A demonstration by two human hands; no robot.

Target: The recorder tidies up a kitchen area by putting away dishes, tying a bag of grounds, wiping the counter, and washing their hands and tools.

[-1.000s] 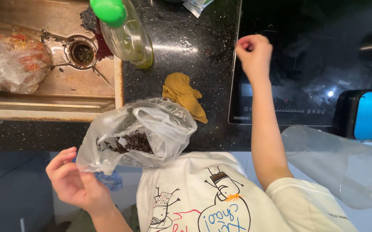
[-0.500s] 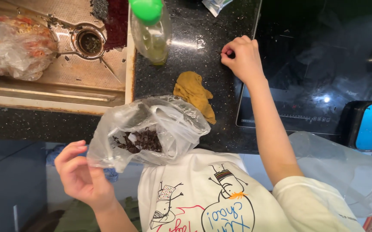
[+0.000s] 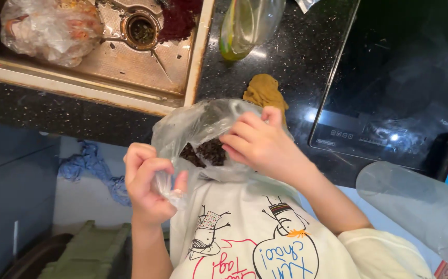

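Clear, thin plastic makes up the bag (image 3: 193,134) we hold against our chest, just below the edge of the black speckled counter (image 3: 291,57); it is crinkled and cloudy, and a dark, crumbly clump (image 3: 203,152) sits low inside it. Our left hand (image 3: 149,183) grips a gathered corner of the bag, fingers curled shut and thumb pressed onto the film. Our right hand (image 3: 257,147) lies on the bag's open side, fingers bent and close together, the tips resting at the dark clump. On the counter just above the bag lies a mustard-yellow cloth (image 3: 265,90), and further up the counter stands a bottle of yellowish liquid (image 3: 244,26).
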